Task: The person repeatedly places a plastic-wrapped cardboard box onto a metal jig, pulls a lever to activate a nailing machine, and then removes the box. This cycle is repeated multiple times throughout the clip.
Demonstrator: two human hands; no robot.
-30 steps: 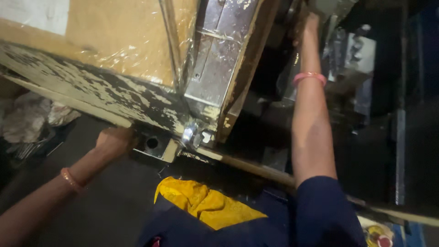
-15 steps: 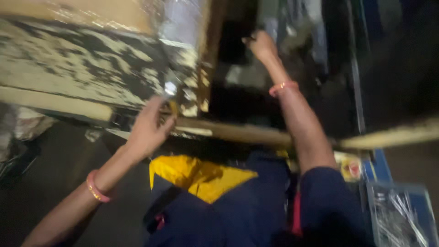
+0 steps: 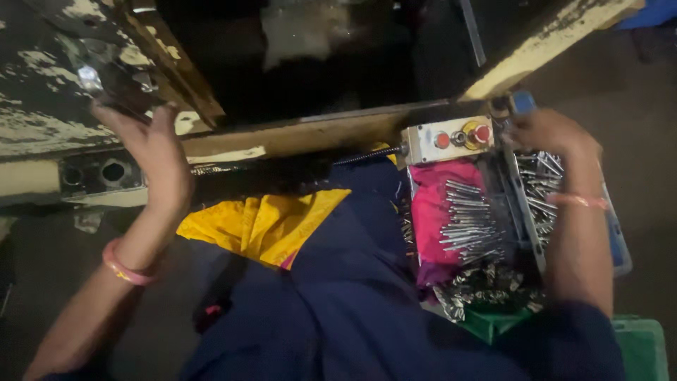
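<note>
On the right side, the right hand (image 3: 546, 134) has come down from the dark space up inside the machine, where it was half a second ago, and now rests over a tray (image 3: 620, 247) full of shiny metal pins (image 3: 539, 190). Its fingers are bent down into the pins, but I cannot tell if they hold one. More pins (image 3: 462, 222) lie on a pink cloth (image 3: 430, 204) just beside the tray. A grey button box (image 3: 448, 139) with red and yellow buttons sits just above the cloth. The left hand (image 3: 151, 152) has stayed up on the old machine frame (image 3: 42, 120) with chipped cream paint. Its fingers are spread wide and flat on the metal, near a small shiny bolt (image 3: 89, 76). It holds nothing.
</note>
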